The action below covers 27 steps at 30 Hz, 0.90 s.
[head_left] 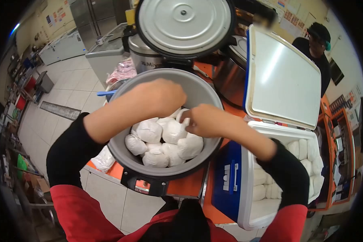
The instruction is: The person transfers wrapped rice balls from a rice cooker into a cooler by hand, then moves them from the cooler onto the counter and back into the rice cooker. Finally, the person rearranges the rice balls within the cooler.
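White wrapped bundles [149, 131], several of them rounded and knotted-looking, lie piled in the grey pot [121, 94] of a large rice cooker. My left hand [163, 95] is curled over the back of the pile, knuckles up. Its fingertips are hidden, so what it grips does not show. From the right, my right hand [201, 119] reaches into the pot, thumb and fingers bent around the gathered white top of one bundle [174, 132]. The wrappers' material is hard to tell.
The cooker's round lid [185, 24] stands raised behind the pot. To the right, a blue-and-white cooler box [230, 181] with its lid [284, 76] up holds rows of white packets [266, 189]. A blue handle [106, 93] juts out at left. A person [316, 48] stands at back right.
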Motion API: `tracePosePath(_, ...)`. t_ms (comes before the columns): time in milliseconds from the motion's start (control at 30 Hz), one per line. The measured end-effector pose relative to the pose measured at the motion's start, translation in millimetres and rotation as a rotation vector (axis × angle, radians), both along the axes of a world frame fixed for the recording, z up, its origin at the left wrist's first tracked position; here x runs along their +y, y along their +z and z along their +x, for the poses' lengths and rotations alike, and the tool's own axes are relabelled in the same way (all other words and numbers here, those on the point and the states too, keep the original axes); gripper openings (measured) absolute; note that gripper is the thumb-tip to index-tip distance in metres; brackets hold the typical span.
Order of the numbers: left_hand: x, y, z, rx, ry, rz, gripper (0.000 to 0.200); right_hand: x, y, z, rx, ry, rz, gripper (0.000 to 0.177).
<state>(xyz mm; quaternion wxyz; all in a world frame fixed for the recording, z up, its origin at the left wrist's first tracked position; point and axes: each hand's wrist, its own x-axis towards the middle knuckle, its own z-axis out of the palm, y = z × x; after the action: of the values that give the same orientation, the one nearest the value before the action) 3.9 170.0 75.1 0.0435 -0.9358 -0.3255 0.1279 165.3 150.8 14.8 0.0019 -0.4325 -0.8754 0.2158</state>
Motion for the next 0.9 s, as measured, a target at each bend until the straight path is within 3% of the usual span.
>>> tracePosePath(100, 17.1, -40.4, -30.7, 0.187, 0.147, -0.088, 0.013, 54.2, -75.2, -57.5, -0.412, 0.077, -0.131, 0.053)
tracePosePath(167, 13.5, -46.7, -47.9, 0.181, 0.174, -0.095, 0.013, 79.0, -119.3, -71.3, -0.514, 0.157, -0.208, 0.066)
tracePosePath(300, 9.3, -53.6, -65.5, 0.359, 0.229, -0.179, 0.018, 88.4, -123.0, -78.0, -0.636, 0.251, -0.201, 0.084)
tracePosePath(400, 15.6, -60.3, -69.4, 0.431, 0.193, -0.290, 0.021, 85.1, -121.4, -79.4, -0.680, 0.362, -0.219, 0.082)
tracePosePath(500, 40.7, -94.1, -67.6, 0.500, 0.090, -0.378, 0.028, 89.3, -120.3, -66.2, -0.491, 0.417, -0.185, 0.071)
tracePosePath(600, 68.1, -136.2, -57.7, 0.598, 0.063, -0.480, 0.039, 78.4, -64.4, -46.4, -0.183, 0.354, -0.028, 0.064)
tracePosePath(633, 77.3, -149.3, -54.9, 0.626, 0.069, -0.556, 0.054, 66.9, -35.7, -32.3, -0.058, 0.367, 0.034, 0.062)
tracePosePath(667, 106.6, -208.6, -79.6, 0.513, 0.153, -0.602, 0.066, 44.4, 1.6, -14.8, -0.036, 0.269, 0.051, 0.060)
tracePosePath(700, 89.9, -181.2, -52.3, 0.628, 0.116, -0.578, 0.070, 21.4, 37.0, -0.2, -0.015, 0.173, 0.071, 0.059)
tracePosePath(733, 102.6, -205.5, -58.3, 0.562, 0.010, -0.588, 0.071, -0.3, 60.5, 22.3, 0.019, 0.094, 0.062, 0.057)
tracePosePath(800, 124.1, -237.5, -67.5, 0.551, 0.012, -0.708, 0.077, -44.8, 97.0, 73.5, 0.017, -0.056, 0.048, 0.055)
tracePosePath(900, 102.1, -194.1, -40.4, 0.474, 0.138, -0.660, 0.088, -91.6, 84.7, 163.5, -0.065, -0.193, 0.129, 0.054)
